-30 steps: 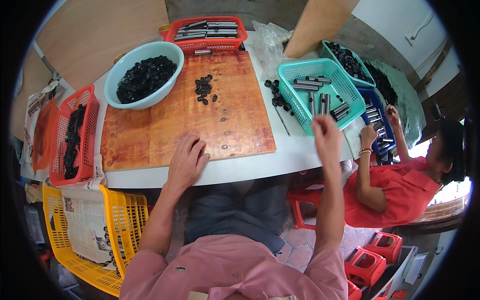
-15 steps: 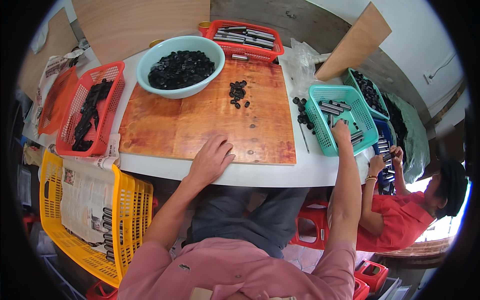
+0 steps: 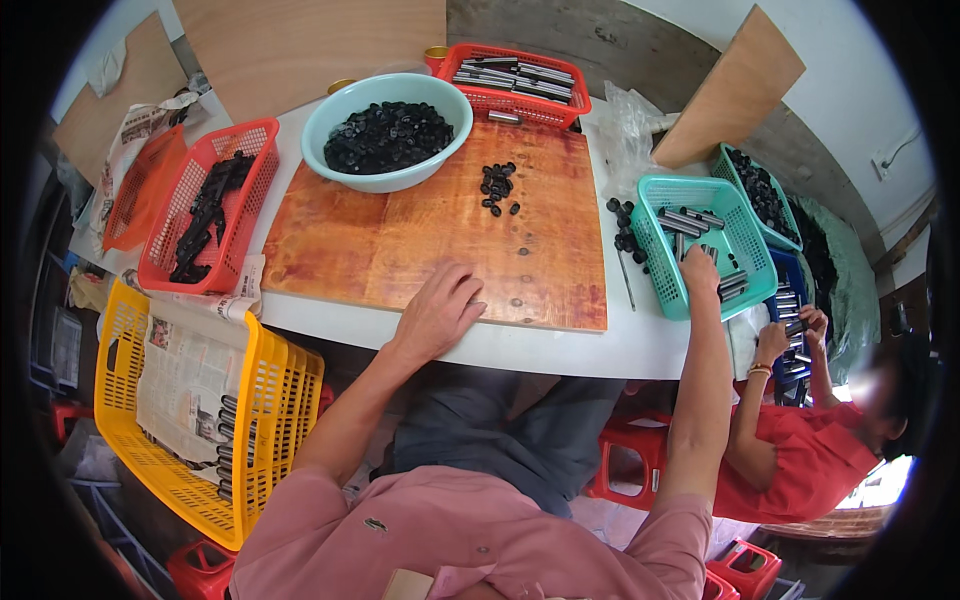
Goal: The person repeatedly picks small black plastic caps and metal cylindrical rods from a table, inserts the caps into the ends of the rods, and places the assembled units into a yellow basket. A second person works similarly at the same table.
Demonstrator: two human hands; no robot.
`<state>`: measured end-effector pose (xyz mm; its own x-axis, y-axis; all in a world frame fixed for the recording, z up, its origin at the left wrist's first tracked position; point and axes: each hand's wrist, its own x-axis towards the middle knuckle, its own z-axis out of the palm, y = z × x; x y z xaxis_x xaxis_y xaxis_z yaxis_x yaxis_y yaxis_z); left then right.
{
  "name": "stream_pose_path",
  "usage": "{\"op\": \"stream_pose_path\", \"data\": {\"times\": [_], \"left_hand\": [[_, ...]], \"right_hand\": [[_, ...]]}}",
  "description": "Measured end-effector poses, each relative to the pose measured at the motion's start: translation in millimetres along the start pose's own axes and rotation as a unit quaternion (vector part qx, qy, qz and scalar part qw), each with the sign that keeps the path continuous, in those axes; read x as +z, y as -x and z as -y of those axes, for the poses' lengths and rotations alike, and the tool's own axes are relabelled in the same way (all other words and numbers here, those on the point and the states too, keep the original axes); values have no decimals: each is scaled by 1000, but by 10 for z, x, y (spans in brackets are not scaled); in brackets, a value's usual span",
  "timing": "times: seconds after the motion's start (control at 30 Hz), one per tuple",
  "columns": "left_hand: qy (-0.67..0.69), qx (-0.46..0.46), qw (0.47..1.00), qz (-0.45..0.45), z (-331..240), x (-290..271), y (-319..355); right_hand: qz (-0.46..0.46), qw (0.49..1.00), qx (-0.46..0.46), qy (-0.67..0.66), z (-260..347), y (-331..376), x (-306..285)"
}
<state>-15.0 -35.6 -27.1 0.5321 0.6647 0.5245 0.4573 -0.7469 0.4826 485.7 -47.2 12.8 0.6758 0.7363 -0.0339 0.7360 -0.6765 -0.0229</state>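
My left hand (image 3: pixel 440 312) rests on the front edge of a reddish-brown wooden board (image 3: pixel 380 245), its fingers loosely bent and apart, holding nothing that I can see. My right hand (image 3: pixel 699 272) reaches into a turquoise plastic basket (image 3: pixel 660 285) at the right, among short shiny metal tubes (image 3: pixel 680 222) with black parts. Its fingers are curled together, and whatever is between them is hidden. Towards the board's far side lies a small cluster of black caps (image 3: pixel 497 182). Behind them a single metal tube (image 3: pixel 504 117) lies near the far edge.
A pale blue bowl (image 3: pixel 322 165) of black caps stands at the back. Red baskets (image 3: pixel 262 180) (image 3: pixel 580 95), a yellow crate (image 3: pixel 262 400) and loose caps (image 3: pixel 625 225) surround the board. A thin rod (image 3: pixel 627 280) lies by the turquoise basket. At right, a co-worker (image 3: pixel 810 450) handles tubes.
The whole view has shifted, so things sit slightly further right. My left hand stays at the board's front edge and my right hand stays inside the turquoise basket.
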Motion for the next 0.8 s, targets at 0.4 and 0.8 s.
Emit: {"op": "stream_pose_path", "data": {"times": [0.4, 0.8], "left_hand": [[-11, -9, 1000, 24, -8, -26, -35], [3, -22, 999, 23, -13, -49, -56]], "right_hand": [[-6, 1000, -9, 3, 55, 28, -4], [16, 1000, 1, 8, 72, 32, -41]]}}
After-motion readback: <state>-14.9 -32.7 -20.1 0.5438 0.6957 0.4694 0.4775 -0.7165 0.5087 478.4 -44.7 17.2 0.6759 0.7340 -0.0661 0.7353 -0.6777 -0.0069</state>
